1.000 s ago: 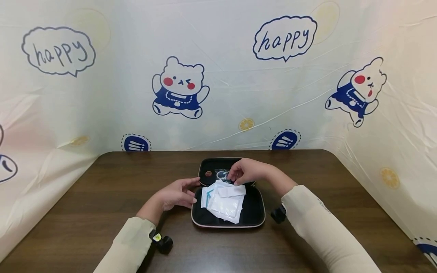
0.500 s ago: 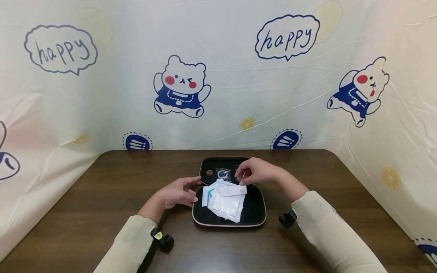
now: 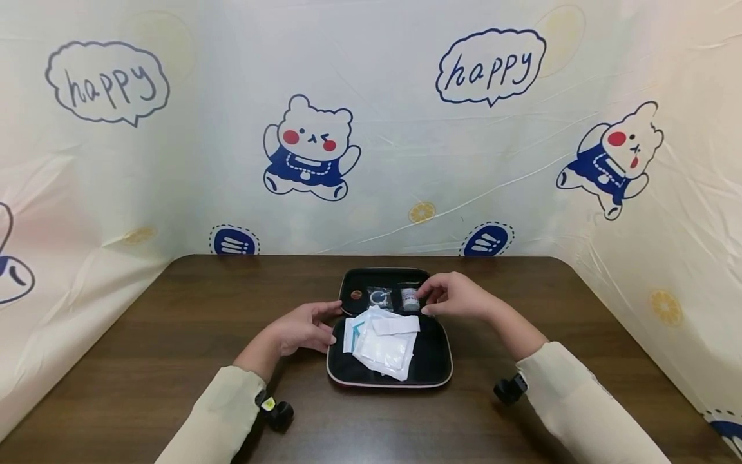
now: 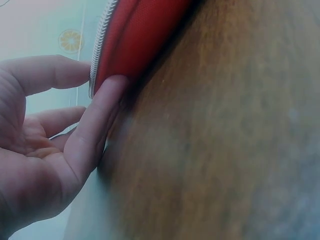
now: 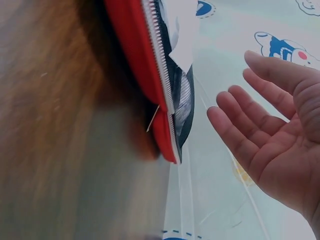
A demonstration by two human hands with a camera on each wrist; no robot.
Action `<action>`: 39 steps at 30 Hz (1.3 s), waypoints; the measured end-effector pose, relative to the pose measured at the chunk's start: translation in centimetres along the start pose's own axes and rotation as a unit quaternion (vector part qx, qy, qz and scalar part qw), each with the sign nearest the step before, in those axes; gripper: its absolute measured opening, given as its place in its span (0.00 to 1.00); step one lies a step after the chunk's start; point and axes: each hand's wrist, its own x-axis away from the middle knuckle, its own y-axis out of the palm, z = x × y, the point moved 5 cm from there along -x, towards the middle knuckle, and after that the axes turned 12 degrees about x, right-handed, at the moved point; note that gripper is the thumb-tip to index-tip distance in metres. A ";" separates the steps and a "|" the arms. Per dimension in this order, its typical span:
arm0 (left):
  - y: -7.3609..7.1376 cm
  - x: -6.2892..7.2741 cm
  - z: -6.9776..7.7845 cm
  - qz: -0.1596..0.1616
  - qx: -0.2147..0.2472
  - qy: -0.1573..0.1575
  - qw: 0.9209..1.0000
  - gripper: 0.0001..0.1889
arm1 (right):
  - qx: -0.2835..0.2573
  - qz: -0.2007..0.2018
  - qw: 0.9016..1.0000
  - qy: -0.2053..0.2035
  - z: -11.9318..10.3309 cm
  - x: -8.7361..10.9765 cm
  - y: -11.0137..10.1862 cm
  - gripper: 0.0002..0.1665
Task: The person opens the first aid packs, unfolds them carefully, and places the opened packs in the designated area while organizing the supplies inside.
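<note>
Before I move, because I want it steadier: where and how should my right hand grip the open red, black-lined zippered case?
Probably pinch the open case by its right rim, coming from the right: the zippered edge there is raised and uncovered, opposite the left hand.

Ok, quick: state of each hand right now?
Left hand: holding the edge of the case.
Right hand: open, holding nothing, fingertips beside the small white cylinder.

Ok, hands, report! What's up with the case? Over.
Left hand touching the open case. Right hand empty, beside it. White packets overlapping inside. Nothing visibly blocking either hand.
</note>
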 end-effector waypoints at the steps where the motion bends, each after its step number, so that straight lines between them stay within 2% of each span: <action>1: 0.0 0.1 0.0 0.001 -0.002 -0.001 1.000 0.41 | -0.007 0.006 1.000 0.003 0.1 0.3 0.0 0.17; 6: 0.1 0.6 0.0 0.012 -0.012 0.001 1.000 0.40 | -0.022 0.037 0.999 0.018 0.6 1.4 -0.1 0.17; 14: 0.1 1.4 0.3 0.047 -0.035 0.025 0.998 0.33 | -0.025 0.050 0.996 0.070 1.2 3.0 0.1 0.17; 18: -0.1 1.9 0.8 0.061 -0.052 0.036 0.996 0.29 | -0.073 0.051 0.991 0.104 1.6 3.7 0.4 0.18; 20: 0.0 2.2 1.1 0.062 -0.064 0.043 0.995 0.27 | -0.116 0.044 0.984 0.131 1.9 4.0 0.8 0.20; 26: 0.4 2.5 2.0 0.064 -0.087 0.063 0.992 0.24 | -0.228 0.019 0.951 0.209 2.5 5.1 2.4 0.27; 32: 1.2 2.3 3.3 0.072 -0.124 0.076 0.987 0.22 | -0.307 0.003 0.922 0.237 2.7 5.8 3.6 0.31; 34: 1.6 2.3 3.7 0.068 -0.141 0.081 0.984 0.22 | -0.324 -0.002 0.915 0.242 2.7 6.0 3.9 0.32; 39: 2.7 2.1 4.7 0.044 -0.169 0.094 0.980 0.21 | -0.351 -0.010 0.904 0.243 2.3 6.4 4.5 0.34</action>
